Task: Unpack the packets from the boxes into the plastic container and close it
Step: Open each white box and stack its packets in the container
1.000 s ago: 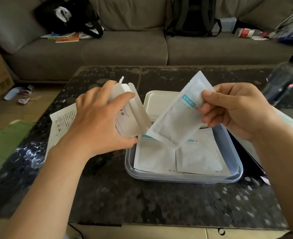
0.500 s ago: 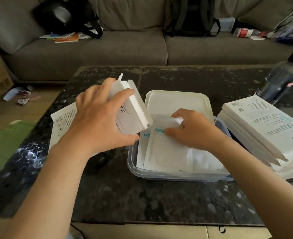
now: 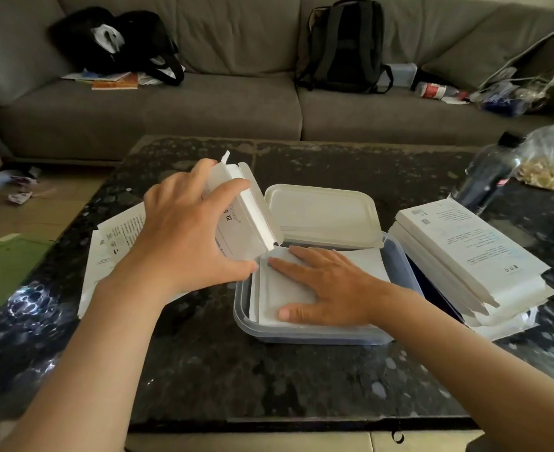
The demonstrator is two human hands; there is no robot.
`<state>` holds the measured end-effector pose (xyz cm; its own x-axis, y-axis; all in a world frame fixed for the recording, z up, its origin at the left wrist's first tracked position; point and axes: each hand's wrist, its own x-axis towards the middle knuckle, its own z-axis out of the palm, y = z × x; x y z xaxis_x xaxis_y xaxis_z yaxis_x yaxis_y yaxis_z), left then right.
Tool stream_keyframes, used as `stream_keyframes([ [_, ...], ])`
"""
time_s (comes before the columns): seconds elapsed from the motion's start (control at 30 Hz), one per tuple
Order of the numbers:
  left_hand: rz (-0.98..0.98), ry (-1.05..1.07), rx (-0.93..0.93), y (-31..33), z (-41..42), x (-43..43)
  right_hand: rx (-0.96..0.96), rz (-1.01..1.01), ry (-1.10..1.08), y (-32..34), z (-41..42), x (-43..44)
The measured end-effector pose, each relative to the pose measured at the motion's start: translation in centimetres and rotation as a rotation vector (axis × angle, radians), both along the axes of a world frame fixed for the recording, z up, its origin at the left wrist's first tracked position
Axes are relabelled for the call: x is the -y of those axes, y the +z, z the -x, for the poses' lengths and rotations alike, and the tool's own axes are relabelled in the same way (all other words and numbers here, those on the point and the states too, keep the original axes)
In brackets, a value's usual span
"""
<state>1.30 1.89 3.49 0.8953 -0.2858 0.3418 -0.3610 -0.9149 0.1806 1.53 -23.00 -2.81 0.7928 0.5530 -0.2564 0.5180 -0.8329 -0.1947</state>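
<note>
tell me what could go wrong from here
1. The left hand holds the open box tilted over a corner of the container; anything left inside might slide out onto the table.
2. The right hand presses flat on the packets; if they spring up, the lid propped on the back rim may not seat.

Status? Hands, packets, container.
Left hand grips box, flap open. Right hand flat on packets in container. Lid off, at its far rim.
</note>
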Motion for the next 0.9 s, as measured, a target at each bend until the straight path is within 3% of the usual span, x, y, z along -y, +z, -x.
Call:
stream_keyframes([
  [0.47, 0.008, -0.039, 0.006, -0.2, 0.0, 0.5, 0.086, 0.146, 0.069, -0.7, -0.2, -1.2],
  [0.67, 0.000, -0.064, -0.002, -0.4, 0.2, 0.7, 0.010, -0.138, -0.134, 0.8, 0.4, -0.4],
  [0.9, -0.014, -0.038, -0.030, -0.3, 0.2, 0.9, -0.129, 0.090, -0.222, 0.7, 1.1, 1.4],
])
